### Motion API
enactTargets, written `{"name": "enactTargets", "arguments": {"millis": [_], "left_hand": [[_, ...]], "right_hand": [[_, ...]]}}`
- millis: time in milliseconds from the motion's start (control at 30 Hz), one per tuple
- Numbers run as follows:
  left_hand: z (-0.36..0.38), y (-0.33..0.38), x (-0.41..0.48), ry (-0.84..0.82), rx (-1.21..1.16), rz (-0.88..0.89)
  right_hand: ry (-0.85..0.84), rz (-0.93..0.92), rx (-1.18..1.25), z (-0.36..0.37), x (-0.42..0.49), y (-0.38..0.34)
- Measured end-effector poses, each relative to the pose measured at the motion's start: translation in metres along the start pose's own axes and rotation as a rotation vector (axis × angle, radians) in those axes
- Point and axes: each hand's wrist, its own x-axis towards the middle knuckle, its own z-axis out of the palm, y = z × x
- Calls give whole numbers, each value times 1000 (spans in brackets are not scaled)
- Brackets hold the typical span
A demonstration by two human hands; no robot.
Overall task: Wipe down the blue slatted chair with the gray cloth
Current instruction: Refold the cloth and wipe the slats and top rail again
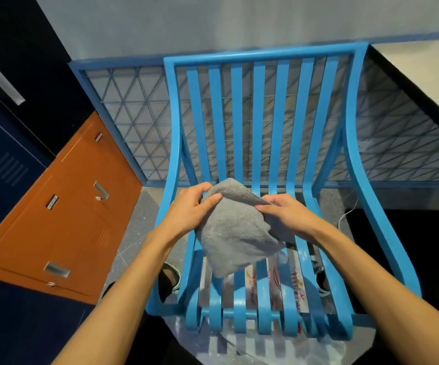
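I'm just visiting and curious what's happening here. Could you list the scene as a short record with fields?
Activity: person about to wipe a chair
Chair: blue slatted chair, facing the camera
Cloth: gray cloth, bunched, held above the seat
Left hand: left hand gripping the cloth's left edge
Right hand: right hand gripping its right edge
Under seat: printed plastic bag
Left side: orange lockers

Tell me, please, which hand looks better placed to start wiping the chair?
Probably the left hand: it holds the cloth's top edge near the chair's back slats; the right hand only pinches a side corner.
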Motion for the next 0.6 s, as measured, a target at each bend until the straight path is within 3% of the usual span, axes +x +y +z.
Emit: {"name": "enactTargets", "arguments": {"millis": [133,400,500,600], "left_hand": [[7,1,1,22,18,-15],[31,0,6,148,-513,-353],[38,15,6,168,-578,-292],[42,26,-1,211,-457,-117]], "right_hand": [[101,-11,-35,-6,-1,2],[261,-104,-124,24,-10,9],[248,-69,74,38,-11,12],[310,126,434,28,-5,5]]}}
